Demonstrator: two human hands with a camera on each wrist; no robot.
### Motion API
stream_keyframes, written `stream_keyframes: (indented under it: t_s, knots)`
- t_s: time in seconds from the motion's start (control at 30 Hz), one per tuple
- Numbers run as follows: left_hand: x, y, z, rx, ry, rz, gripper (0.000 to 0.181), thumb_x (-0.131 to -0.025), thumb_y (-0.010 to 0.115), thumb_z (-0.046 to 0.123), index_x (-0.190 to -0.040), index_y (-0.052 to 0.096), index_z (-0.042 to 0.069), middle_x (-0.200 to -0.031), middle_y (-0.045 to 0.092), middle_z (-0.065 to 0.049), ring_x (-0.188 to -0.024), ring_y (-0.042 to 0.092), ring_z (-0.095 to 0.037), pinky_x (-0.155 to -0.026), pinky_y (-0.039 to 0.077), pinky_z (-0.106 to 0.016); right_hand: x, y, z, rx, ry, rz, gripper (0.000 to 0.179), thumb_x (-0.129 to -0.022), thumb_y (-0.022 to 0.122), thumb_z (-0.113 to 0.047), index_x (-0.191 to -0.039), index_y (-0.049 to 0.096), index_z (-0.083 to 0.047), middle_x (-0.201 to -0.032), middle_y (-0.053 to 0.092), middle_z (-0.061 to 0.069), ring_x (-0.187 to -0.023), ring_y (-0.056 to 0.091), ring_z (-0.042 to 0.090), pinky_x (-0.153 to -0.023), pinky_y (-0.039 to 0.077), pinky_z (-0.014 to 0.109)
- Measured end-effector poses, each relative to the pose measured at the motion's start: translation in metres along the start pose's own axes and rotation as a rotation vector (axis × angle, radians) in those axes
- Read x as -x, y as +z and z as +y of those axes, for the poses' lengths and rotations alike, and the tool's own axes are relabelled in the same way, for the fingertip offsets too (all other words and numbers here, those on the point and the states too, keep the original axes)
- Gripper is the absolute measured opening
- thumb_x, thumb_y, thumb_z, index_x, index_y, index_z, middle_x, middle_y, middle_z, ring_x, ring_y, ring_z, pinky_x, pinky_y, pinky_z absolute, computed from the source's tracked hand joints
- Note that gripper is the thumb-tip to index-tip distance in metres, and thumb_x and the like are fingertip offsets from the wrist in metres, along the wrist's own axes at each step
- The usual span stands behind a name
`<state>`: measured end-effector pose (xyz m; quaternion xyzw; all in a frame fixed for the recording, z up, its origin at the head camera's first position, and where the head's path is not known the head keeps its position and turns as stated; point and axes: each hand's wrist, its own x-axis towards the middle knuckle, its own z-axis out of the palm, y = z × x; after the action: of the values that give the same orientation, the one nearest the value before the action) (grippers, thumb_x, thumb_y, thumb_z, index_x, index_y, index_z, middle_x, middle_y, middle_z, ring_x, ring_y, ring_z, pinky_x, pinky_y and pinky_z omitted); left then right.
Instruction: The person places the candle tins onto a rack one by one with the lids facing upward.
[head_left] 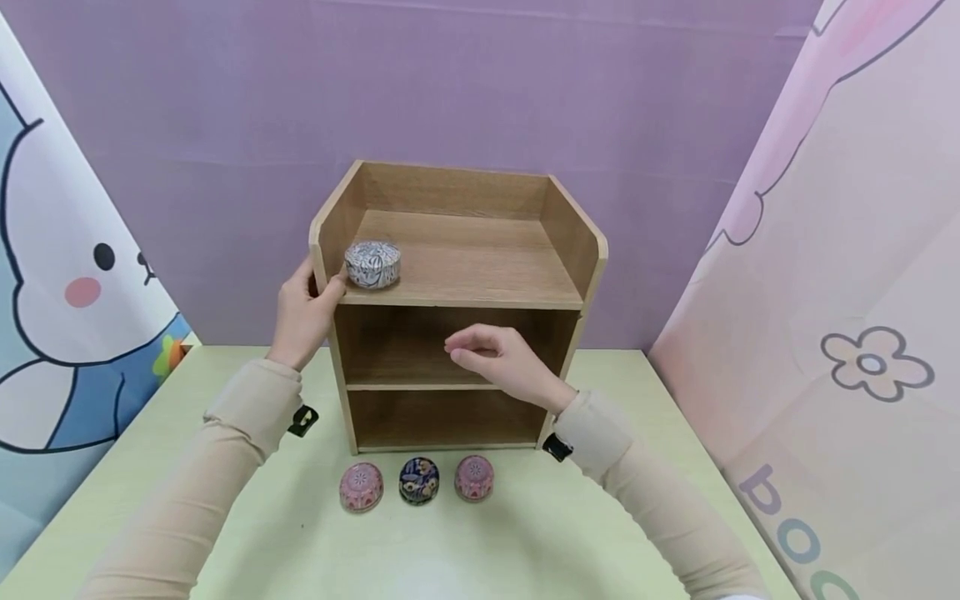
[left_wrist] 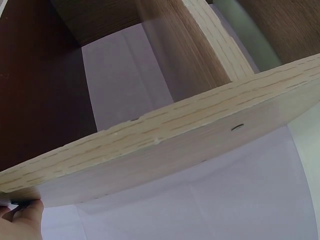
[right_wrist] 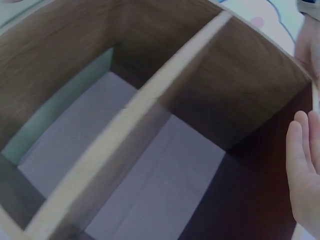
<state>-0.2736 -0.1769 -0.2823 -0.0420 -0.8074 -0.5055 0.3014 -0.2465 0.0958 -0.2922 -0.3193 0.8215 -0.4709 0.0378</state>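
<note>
My left hand (head_left: pixel 300 312) grips the left side panel of a small wooden shelf (head_left: pixel 480 254), thumb on the inner side and fingers outside. In the left wrist view, part of that hand (left_wrist: pixel 25 222) shows at the panel's edge. A round black-and-white patterned tin (head_left: pixel 372 265) sits on the top board, beside the left thumb. My right hand (head_left: pixel 510 362) hovers in front of the middle compartment with fingers loosely bent and nothing held. The right wrist view shows that hand (right_wrist: pixel 305 175) at the right edge, by the compartments.
On the table (head_left: pixel 420 550), before the shelf, lie a pink tin (head_left: pixel 362 487), a dark blue floral tin (head_left: pixel 418 481) and another pink tin (head_left: pixel 474 478) in a row. A purple backdrop (head_left: pixel 465 83) stands behind, with printed cartoon panels (head_left: pixel 817 275) at both sides.
</note>
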Motion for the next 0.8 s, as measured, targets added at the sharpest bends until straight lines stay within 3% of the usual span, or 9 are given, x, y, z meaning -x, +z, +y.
stream_keyframes:
  t_s: [0.27,0.6,0.8]
  knots:
    - [-0.001,0.000,-0.001,-0.003,-0.002,-0.006,0.029,-0.089,0.048,0.024,-0.114,0.057,0.011,-0.089,0.060,-0.009,-0.072,0.051,-0.008,-0.060,0.041,-0.020,0.010,0.008,0.019,0.111,0.042,-0.062,0.028,-0.089,0.057,-0.021,-0.113,0.060,-0.006,-0.109,0.062,0.007,-0.099,0.060,0.014,-0.087,0.047,0.028]
    - [-0.001,0.001,-0.001,-0.002,0.001,0.000,0.027,-0.088,0.049,0.023,-0.111,0.057,0.011,-0.085,0.060,-0.006,-0.070,0.050,-0.008,-0.059,0.040,-0.020,0.021,0.023,0.041,0.445,0.001,-0.175,0.034,-0.089,0.056,-0.029,-0.118,0.058,-0.012,-0.117,0.060,0.001,-0.107,0.055,0.016,-0.091,0.044,0.032]
    - [-0.001,0.001,-0.002,0.003,0.001,-0.002,0.028,-0.089,0.048,0.023,-0.113,0.057,0.011,-0.088,0.060,-0.007,-0.071,0.051,-0.008,-0.060,0.040,-0.020,0.026,0.034,0.051,0.561,-0.044,-0.249,0.033,-0.089,0.055,-0.028,-0.118,0.059,-0.011,-0.119,0.060,0.003,-0.107,0.057,0.015,-0.091,0.045,0.030]
